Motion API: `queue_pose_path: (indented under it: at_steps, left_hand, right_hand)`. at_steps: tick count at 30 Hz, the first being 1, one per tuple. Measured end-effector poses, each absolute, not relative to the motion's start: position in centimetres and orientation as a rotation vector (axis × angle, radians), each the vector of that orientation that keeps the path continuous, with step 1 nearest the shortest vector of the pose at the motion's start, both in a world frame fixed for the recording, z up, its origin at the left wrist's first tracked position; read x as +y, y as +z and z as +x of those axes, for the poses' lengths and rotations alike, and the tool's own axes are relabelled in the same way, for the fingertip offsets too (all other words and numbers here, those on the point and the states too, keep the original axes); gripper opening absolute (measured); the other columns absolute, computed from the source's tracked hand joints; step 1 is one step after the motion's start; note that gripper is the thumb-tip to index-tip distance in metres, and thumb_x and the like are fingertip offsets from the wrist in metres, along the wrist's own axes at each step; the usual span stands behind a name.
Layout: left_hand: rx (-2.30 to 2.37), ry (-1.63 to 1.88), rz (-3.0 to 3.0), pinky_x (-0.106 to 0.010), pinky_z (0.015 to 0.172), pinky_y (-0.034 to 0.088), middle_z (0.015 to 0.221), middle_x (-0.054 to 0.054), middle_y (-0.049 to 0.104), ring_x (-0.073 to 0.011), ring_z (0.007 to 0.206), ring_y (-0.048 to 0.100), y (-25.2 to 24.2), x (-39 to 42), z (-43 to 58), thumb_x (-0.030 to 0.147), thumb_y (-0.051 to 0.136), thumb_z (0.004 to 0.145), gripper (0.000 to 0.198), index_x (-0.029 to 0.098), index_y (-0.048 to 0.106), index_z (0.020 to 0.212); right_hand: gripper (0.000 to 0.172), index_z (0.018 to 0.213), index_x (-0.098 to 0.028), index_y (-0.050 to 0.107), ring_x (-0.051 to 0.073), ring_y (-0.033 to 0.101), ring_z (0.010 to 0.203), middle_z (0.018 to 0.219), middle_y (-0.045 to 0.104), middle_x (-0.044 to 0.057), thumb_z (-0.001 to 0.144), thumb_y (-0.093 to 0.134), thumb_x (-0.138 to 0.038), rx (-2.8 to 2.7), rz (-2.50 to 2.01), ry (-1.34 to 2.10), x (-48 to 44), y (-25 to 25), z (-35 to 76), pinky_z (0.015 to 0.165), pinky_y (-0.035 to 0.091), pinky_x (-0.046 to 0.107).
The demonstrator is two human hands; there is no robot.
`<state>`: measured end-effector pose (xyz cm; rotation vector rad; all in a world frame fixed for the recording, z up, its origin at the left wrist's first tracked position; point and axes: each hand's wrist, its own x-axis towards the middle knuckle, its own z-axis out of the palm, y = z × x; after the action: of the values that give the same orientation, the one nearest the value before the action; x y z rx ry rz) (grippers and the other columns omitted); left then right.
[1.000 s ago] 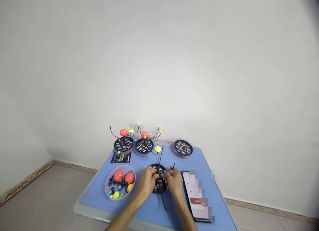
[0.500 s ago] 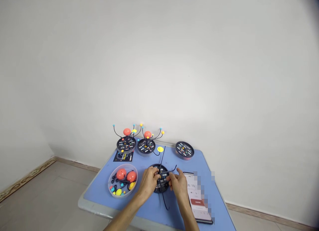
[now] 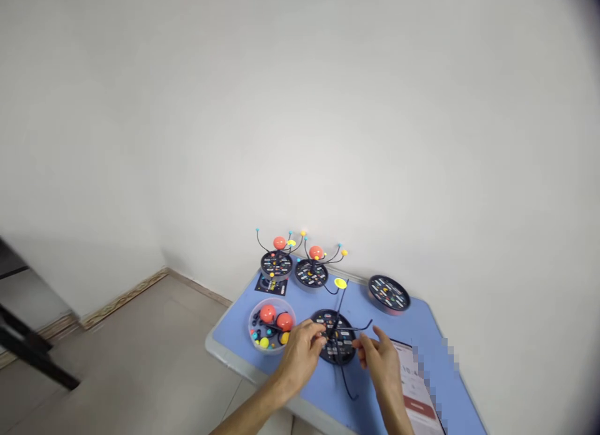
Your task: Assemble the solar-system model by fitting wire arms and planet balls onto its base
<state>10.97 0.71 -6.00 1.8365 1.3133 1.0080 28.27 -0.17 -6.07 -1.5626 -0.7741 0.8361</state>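
Note:
A round black base [image 3: 345,354] with printed labels lies on the blue table, with several thin black curved rods [image 3: 360,328] crossing at its middle. My left hand [image 3: 302,350] is at the left side of the base, its fingers pinched near the hub; what they hold is too small to make out. On the right side, my right hand [image 3: 379,357] has thumb and fingertips together beside the rods, and whatever is between them is hidden. Left of the base, a clear round tub [image 3: 253,346] holds red balls [image 3: 284,321], small coloured balls and black parts.
Two assembled models with red balls [image 3: 279,242] [image 3: 315,252] stand at the back left, above a black card [image 3: 264,284]. Another round base [image 3: 389,294] is at the back right. A phone [image 3: 415,385] lies right of my right hand.
The view has turned left, so the table appears farther right and dark legs show at the left. My left hand has drawn slightly back from the hub.

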Motion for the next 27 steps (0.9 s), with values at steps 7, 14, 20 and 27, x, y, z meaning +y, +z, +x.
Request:
queue_pose_path:
  at_steps: [7, 14, 20, 27]
  left_hand:
    - [1.288, 1.071, 1.889, -0.028, 0.068, 0.048, 0.085, -0.005, 0.07, -0.0173, 0.07, 0.061, -4.4, -1.2, 5.9, 0.019, 0.053, 0.087, 0.023, 0.02, 0.075, 0.09]
    - [1.706, 0.555, 2.281, -0.03, 0.075, 0.042, 0.091, -0.009, 0.067, -0.0226, 0.088, 0.061, -2.9, 1.8, 0.1, 0.012, 0.041, 0.092, 0.032, 0.019, 0.071, 0.083]
    - [1.666, 0.412, 2.34, -0.033, 0.077, 0.041, 0.095, -0.012, 0.067, -0.0272, 0.097, 0.057, -4.7, 3.3, -0.7, 0.0, 0.045, 0.082, 0.031, 0.018, 0.07, 0.083]
    - [1.601, 0.405, 2.363, -0.033, 0.085, 0.04, 0.107, -0.011, 0.067, -0.0272, 0.106, 0.056, -6.0, 3.7, -0.6, 0.004, 0.049, 0.084, 0.028, 0.021, 0.069, 0.093]
  right_hand:
    - [0.094, 0.138, 0.006, 0.045, 0.019, 0.052, 0.044, 0.058, 0.068, 0.002, 0.063, 0.055, -0.05, -0.887, -1.708, 0.767, -0.7, -5.5, 28.6, 0.05, 0.045, 0.033]
    - [0.074, 0.122, -0.01, 0.061, 0.024, 0.064, 0.058, 0.079, 0.076, 0.01, 0.065, 0.048, -0.053, -1.001, -1.825, 0.494, -1.9, -3.3, 29.4, 0.061, 0.05, 0.038]
    - [0.059, 0.109, -0.019, 0.068, 0.028, 0.069, 0.071, 0.081, 0.076, 0.009, 0.068, 0.051, -0.059, -1.036, -1.788, 0.308, -4.7, -0.8, 28.5, 0.069, 0.051, 0.04]
    - [0.046, 0.1, -0.02, 0.073, 0.021, 0.064, 0.061, 0.086, 0.075, 0.01, 0.084, 0.055, -0.059, -1.223, -1.544, 0.249, -8.4, -2.1, 23.7, 0.061, 0.052, 0.031]
